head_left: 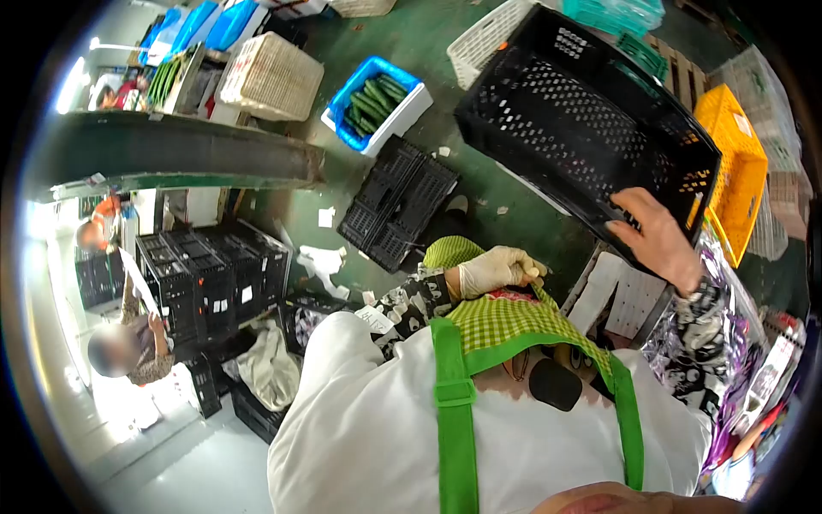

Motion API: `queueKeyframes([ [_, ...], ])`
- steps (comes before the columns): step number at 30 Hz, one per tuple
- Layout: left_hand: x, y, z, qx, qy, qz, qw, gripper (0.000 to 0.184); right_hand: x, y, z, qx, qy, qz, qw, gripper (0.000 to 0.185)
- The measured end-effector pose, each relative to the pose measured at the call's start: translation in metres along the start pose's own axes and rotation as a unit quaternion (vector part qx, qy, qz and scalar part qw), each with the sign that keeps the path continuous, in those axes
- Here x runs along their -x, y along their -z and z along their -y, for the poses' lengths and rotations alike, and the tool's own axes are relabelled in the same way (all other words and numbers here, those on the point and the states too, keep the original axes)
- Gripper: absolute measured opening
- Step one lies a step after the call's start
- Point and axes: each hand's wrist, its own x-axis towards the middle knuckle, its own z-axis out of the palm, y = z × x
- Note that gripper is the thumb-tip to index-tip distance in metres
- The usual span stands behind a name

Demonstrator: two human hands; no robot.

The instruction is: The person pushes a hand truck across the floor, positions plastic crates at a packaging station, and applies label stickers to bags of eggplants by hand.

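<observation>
My left hand (498, 271) wears a pale glove and is closed in front of the checked green apron (514, 321). Its fingers are curled together at the apron's upper edge, and what they hold, if anything, cannot be made out. Bare and with its fingers apart, my right hand (655, 238) is over the near rim of a large black crate (582, 111). I cannot tell whether the fingers touch the rim. The crate has perforated walls and base. Beneath that hand are white slatted pieces (629, 300).
A folded black crate (399, 201) and a blue-lined white box (419, 103) of cucumbers (375, 103) lie on the green floor. A yellow crate (736, 163) stands at right. Stacked black crates (214, 274) and a person (141, 351) are at left.
</observation>
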Motion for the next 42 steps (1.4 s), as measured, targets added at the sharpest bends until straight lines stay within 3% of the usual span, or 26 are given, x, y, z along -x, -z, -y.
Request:
queueKeyframes([
  [2,-0.003,-0.004,-0.007,0.014,-0.023,-0.03,0.999,0.015,-0.01,-0.026,-0.015,0.105,0.06,-0.102,0.987,0.061],
  [3,0.034,0.029,-0.011,0.095,-0.013,-0.027,0.995,0.013,-0.044,-0.054,0.021,0.125,0.017,-0.071,0.989,0.065],
  [5,0.035,0.085,-0.032,0.127,-0.063,-0.033,0.989,0.011,-0.104,-0.079,0.026,0.184,0.006,-0.132,0.974,0.074],
  [6,0.035,0.106,-0.036,0.136,-0.078,-0.028,0.987,0.01,-0.119,-0.096,0.018,0.183,-0.06,-0.102,0.976,0.086],
  [7,0.034,0.118,-0.038,0.154,-0.079,-0.035,0.984,0.01,-0.123,-0.117,0.002,0.214,-0.064,-0.114,0.968,0.081],
  [9,0.043,0.152,-0.059,0.165,-0.08,-0.055,0.982,0.01,-0.154,-0.14,0.005,0.152,-0.161,-0.08,0.972,0.06],
  [12,0.051,0.196,-0.081,0.141,-0.087,-0.111,0.98,0.011,-0.162,-0.166,-0.013,0.227,-0.131,-0.216,0.941,0.029],
  [13,0.05,0.21,-0.082,0.129,-0.09,-0.131,0.979,0.012,-0.165,-0.16,-0.006,0.2,-0.182,-0.192,0.943,0.028],
  [17,0.046,0.268,-0.063,0.12,-0.062,-0.212,0.968,0.02,-0.166,-0.155,-0.007,0.161,-0.214,-0.161,0.95,0.027],
  [22,0.047,0.289,-0.051,0.093,-0.072,-0.302,0.946,0.008,-0.166,-0.154,-0.002,0.185,-0.202,-0.178,0.945,0.027],
  [25,0.038,0.299,-0.026,0.219,-0.061,-0.369,0.901,0.01,-0.162,-0.155,-0.008,0.167,-0.181,-0.192,0.95,0.026],
  [26,0.035,0.294,-0.024,0.253,-0.077,-0.35,0.899,0.012,-0.16,-0.157,-0.01,0.148,-0.179,-0.192,0.954,0.026],
  [32,0.001,0.301,-0.076,0.095,-0.005,-0.373,0.923,0.009,-0.168,-0.151,-0.004,0.122,-0.198,-0.216,0.948,0.025],
  [35,-0.023,0.325,-0.084,0.001,0.078,-0.365,0.928,0.013,-0.167,-0.15,0.003,0.104,-0.208,-0.224,0.946,0.027],
  [37,-0.04,0.339,-0.095,-0.012,0.106,-0.326,0.939,0.022,-0.167,-0.148,-0.002,0.105,-0.205,-0.233,0.945,0.029],
  [39,-0.064,0.359,-0.12,-0.01,0.122,-0.298,0.947,0.027,-0.166,-0.151,-0.005,0.101,-0.263,-0.217,0.935,0.031],
  [41,-0.085,0.365,-0.165,-0.05,0.208,-0.308,0.927,0.04,-0.171,-0.152,0.003,0.099,-0.307,-0.19,0.927,0.034],
  [42,-0.103,0.392,-0.157,-0.106,0.21,-0.305,0.923,0.043,-0.176,-0.145,0.007,0.098,-0.317,-0.211,0.919,0.035],
])
